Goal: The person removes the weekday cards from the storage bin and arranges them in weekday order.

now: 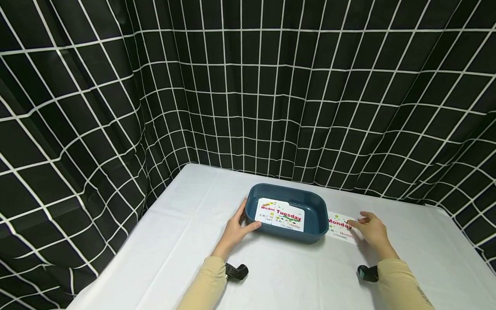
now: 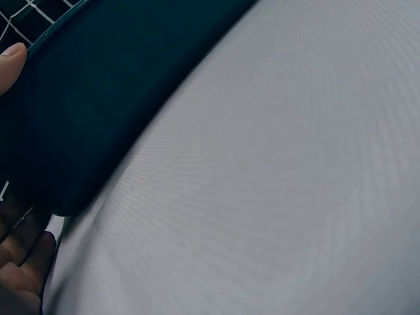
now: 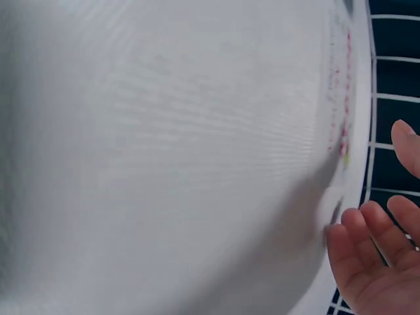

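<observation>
A dark blue plastic tub [image 1: 289, 233] stands on the white cloth. My left hand [image 1: 234, 232] grips its left end, thumb at the near rim and fingers around the outer side; the left wrist view shows the thumb [image 2: 12, 69] against the tub wall [image 2: 98, 111]. Inside the tub lean a "Tuesday" card [image 1: 288, 217] and, partly behind it, a "Wednesday" card [image 1: 264, 212]. Flat on the cloth, right beside the tub, lies a "Monday" card [image 1: 338, 229]. Over its right end is my right hand [image 1: 373, 232], thumb and fingers spread apart in the right wrist view.
White cloth [image 1: 174, 241] covers the table, with its far edge just behind the tub. A black curtain with a white grid [image 1: 271, 107] hangs behind and at both sides. Each wrist wears a black camera mount [image 1: 236, 272].
</observation>
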The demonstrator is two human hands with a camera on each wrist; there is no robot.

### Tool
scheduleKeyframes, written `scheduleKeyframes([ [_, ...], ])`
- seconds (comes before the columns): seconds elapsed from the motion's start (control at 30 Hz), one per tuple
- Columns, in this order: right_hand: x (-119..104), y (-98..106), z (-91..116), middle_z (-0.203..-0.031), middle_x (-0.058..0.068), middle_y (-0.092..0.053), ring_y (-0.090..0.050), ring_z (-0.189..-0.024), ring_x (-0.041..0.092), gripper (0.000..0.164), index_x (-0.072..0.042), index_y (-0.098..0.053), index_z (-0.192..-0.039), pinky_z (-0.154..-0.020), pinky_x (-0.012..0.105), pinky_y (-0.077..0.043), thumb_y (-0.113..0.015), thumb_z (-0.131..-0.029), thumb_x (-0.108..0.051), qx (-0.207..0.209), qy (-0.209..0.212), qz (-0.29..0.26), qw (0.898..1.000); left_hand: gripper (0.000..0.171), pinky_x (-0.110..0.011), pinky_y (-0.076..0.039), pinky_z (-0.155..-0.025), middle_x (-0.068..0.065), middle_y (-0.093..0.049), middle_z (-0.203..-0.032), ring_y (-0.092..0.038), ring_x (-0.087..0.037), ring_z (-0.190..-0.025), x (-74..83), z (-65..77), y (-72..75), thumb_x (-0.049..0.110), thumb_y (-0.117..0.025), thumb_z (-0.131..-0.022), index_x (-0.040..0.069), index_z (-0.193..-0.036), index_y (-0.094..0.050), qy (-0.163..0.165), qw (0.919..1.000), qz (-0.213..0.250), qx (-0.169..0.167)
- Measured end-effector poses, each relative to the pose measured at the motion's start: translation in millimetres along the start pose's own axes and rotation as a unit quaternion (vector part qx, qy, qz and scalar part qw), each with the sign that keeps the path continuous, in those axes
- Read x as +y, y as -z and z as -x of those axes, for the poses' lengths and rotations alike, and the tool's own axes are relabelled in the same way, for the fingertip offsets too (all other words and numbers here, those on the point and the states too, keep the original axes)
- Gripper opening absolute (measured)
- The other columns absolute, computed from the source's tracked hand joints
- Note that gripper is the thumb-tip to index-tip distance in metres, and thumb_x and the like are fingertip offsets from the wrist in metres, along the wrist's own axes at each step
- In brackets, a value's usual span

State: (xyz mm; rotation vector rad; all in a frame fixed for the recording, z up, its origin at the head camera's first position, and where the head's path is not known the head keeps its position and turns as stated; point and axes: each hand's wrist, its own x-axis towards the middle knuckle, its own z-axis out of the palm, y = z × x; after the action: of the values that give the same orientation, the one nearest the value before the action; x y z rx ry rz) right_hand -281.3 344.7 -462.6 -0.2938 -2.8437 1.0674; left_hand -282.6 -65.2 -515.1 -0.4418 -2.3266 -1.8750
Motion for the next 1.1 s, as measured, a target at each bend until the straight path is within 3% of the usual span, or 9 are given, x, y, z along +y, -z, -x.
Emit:
scheduleKeyframes([
  [0.4,-36.8,-2.8,3.2,-0.119,0.033,-0.047,-0.046,-0.109,0.042,0.072,0.014,-0.036,-0.131,-0.091,0.05,-0.04,-0.067,-0.085,-0.032,0.009,0.041,-0.047,0.998,0.089,-0.034,-0.03,-0.106,-0.012,-0.038,-0.142,-0.037,-0.024,-0.128,0.3,1.8,-1.1,0.032,-0.075,-0.078,0.017,-0.149,-0.023,0.002,1.0,-0.007,-0.001],
  [0.7,-74.3,-6.2,5.8,-0.137,0.031,-0.035,-0.035,-0.123,0.044,0.077,0.01,-0.031,-0.138,-0.1,0.052,-0.033,-0.066,-0.086,-0.035,-0.012,0.068,-0.112,0.991,0.089,-0.037,-0.031,-0.105,-0.014,-0.039,-0.142,-0.038,-0.026,-0.128,-0.7,0.3,-0.2,0.033,-0.075,-0.078,0.015,-0.149,-0.023,-0.011,0.9999,-0.006,-0.002],
  [1.1,-111.1,-24.9,8.3,-0.139,0.026,-0.034,-0.033,-0.127,0.038,0.082,0.003,-0.028,-0.142,-0.103,0.048,-0.033,-0.07,-0.083,-0.036,-0.042,0.065,-0.183,0.98,0.09,-0.035,-0.03,-0.106,-0.014,-0.036,-0.143,-0.036,-0.025,-0.129,2.1,0.8,-0.4,0.033,-0.075,-0.078,0.014,-0.149,-0.022,-0.007,1.0,-0.003,-0.004],
])
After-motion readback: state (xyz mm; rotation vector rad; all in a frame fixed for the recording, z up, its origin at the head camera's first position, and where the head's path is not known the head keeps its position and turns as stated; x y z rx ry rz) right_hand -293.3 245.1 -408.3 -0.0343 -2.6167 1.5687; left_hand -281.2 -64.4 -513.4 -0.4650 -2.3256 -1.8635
